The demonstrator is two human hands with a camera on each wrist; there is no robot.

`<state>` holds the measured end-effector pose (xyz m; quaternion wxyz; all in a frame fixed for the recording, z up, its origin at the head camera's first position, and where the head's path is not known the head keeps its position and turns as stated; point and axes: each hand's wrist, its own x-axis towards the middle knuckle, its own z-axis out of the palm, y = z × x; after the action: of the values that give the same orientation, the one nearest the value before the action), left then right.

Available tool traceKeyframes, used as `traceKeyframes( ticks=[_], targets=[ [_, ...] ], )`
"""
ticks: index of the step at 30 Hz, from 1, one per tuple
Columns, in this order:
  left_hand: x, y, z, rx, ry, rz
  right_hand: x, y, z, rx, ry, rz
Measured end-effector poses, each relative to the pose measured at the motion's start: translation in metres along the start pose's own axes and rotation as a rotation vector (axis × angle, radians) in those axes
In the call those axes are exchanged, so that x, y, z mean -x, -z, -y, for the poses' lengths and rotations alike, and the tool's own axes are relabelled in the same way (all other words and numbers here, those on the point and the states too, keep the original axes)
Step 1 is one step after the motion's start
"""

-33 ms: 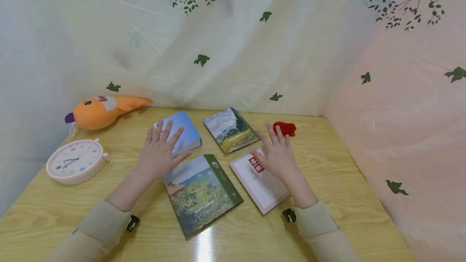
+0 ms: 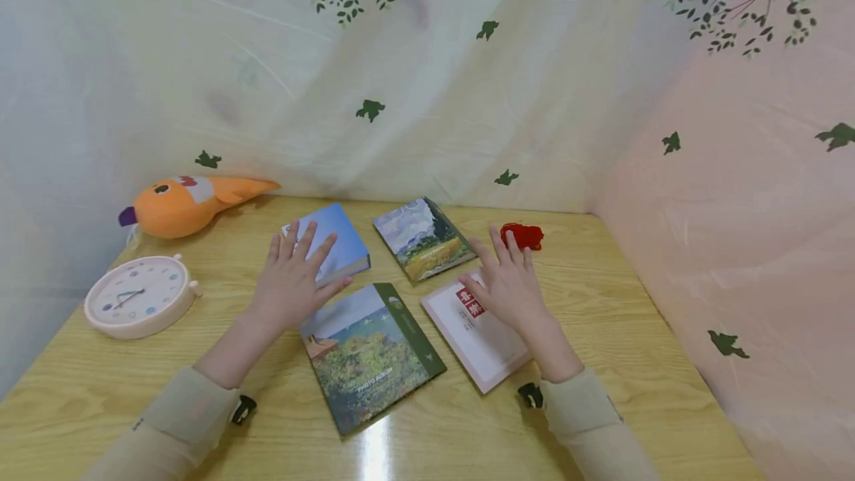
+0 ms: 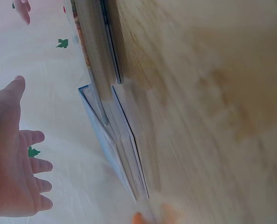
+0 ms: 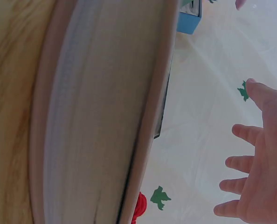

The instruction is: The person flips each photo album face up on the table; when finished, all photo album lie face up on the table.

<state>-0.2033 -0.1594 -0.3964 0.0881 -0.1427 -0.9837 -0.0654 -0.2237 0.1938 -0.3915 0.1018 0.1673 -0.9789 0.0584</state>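
Both my forearms reach in from the near edge, left and right, slanting inward over the pale wood-grained table (image 2: 601, 332). Cream-coloured cloth sleeves (image 2: 194, 407) end above each wrist.

My left hand (image 2: 287, 288): back up, fingers straight and fanned wide, pointing far; thumb out to the right. Grip fully spread, holding nothing. In the head view it overlaps the near left part of the thick blue hardcover book (image 2: 337, 232); the left wrist view shows it raised, apart from the books.

My right hand (image 2: 513, 294): same pose mirrored, thumb out to the left, fingers spread and extended, grasp empty. In the head view it covers part of the pale pink-and-white book with red label (image 2: 484, 351); the right wrist view shows a gap between hand and book.

Positions: green-edged photo album with garden painting (image 2: 370, 362), near centre, between my forearms. Landscape-painted book (image 2: 424, 240), far centre, right of the blue one. Bundle of bright red cord (image 2: 532, 236), far right, just beyond my right fingertips.
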Motion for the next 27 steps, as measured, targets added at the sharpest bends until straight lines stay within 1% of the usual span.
traceKeyframes(
  ticks=[6, 11, 21, 27],
  targets=[
    [0.0, -0.002, 0.001, -0.008, -0.002, -0.011, -0.001, -0.001, 0.0, 0.002, 0.001, 0.008],
    [0.0, -0.002, 0.002, -0.002, 0.0, -0.005, 0.0, 0.0, 0.001, 0.007, 0.007, 0.016],
    [-0.005, 0.004, 0.007, 0.027, 0.012, -0.038, -0.001, 0.008, 0.005, 0.012, 0.019, 0.017],
    [-0.009, 0.008, 0.013, 0.014, 0.026, -0.038, -0.005, 0.014, 0.007, 0.003, 0.019, 0.012]
  ],
)
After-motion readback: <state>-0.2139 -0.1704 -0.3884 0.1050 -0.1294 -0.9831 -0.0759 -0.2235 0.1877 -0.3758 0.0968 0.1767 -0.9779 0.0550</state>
